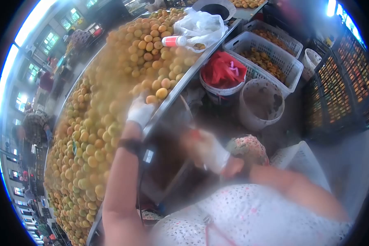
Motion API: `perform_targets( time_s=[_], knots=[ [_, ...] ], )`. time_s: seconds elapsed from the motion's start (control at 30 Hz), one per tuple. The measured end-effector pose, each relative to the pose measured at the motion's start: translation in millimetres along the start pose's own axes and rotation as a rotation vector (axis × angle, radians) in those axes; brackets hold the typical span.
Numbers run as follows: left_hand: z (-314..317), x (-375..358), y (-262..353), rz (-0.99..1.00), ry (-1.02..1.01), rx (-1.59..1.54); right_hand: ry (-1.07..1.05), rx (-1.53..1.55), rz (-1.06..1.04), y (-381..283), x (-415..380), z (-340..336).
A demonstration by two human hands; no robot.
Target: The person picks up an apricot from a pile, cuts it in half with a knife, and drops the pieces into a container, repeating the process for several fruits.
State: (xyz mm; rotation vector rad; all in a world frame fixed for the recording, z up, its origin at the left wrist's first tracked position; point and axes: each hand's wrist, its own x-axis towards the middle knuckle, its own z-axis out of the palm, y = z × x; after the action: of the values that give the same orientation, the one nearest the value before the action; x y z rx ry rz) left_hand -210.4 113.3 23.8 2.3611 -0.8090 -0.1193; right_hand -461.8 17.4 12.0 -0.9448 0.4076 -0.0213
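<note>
Close to you, out past the right side of the desk (191,78), your white-gloved right hand (211,151) is blurred, with a small reddish patch at its fingers; you cannot tell from this view whether it is closed on anything. Your left hand (140,111), gloved too, reaches over the desk's metal rim to the heap of fruit (92,158), its fingers lost in haze, so its grip cannot be told either. The fruit, apricot-like and piled on the desk, should be light, rounded and smooth, firm when greener and softer when riper; it probably bruises under a hard pinch and may roll. Take one around its widest part with spread fingertips, perhaps beginning with the loose orange fruit (162,93) just inside the desk's rim. Right of the desk stand a dirty pale bucket (250,117) and, nearer the rim, a red bag (223,69) in another bucket. Farther along, a clear plastic bag (203,26) lies on the desk's far part, while a pale crate (291,84) of orange pieces sits beyond the buckets, right of the desk.
</note>
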Motion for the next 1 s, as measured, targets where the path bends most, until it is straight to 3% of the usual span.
perform_targets(
  time_s=[0.1,0.17,0.23,0.3,0.4,0.43,0.47,0.5,0.57,0.7,0.77,1.0],
  knots=[
    [21.1,27.8,-11.9,-0.049,-0.055,0.281,-0.058,0.118,0.103,-1.9,8.5,-9.3],
    [25.2,32.9,-8.9,-0.091,-0.129,0.508,-0.024,0.110,0.064,-1.4,10.9,-10.7],
    [12.5,21.1,-4.7,-0.093,-0.143,0.341,-0.041,0.128,-0.153,10.7,18.1,-18.1],
    [-6.8,-4.8,8.9,-0.162,-0.142,-0.514,-0.025,0.178,-0.264,8.9,14.0,-12.9],
    [-35.1,-59.9,43.1,-0.120,-0.183,-0.911,-0.054,0.144,-0.425,1.0,3.5,-13.2],
    [-39.4,-82.0,54.0,-0.127,-0.173,-0.909,-0.094,0.045,-0.482,-1.7,-2.2,-13.4],
    [-42.5,-106.6,69.5,-0.105,-0.149,-0.961,0.061,0.004,-0.681,-6.3,-17.1,8.2],
    [-46.0,-129.2,79.4,-0.082,-0.121,-1.011,0.048,0.003,-0.670,-8.5,-23.0,8.1],
    [-53.3,-166.6,84.3,-0.055,-0.072,-0.922,-0.110,-0.455,-0.671,-14.9,-26.9,4.3],
    [-64.9,-222.1,99.2,-0.110,-0.062,-1.015,-0.335,-0.210,-0.766,21.0,-21.1,25.5],
    [-69.3,-238.7,107.1,-0.125,-0.017,-0.980,-0.320,-0.470,-0.817,-9.8,-60.7,41.7],
    [-83.3,-271.7,111.0,-0.069,0.085,-0.968,-0.345,-0.746,-0.857,-9.6,-80.4,58.7]
  ],
)
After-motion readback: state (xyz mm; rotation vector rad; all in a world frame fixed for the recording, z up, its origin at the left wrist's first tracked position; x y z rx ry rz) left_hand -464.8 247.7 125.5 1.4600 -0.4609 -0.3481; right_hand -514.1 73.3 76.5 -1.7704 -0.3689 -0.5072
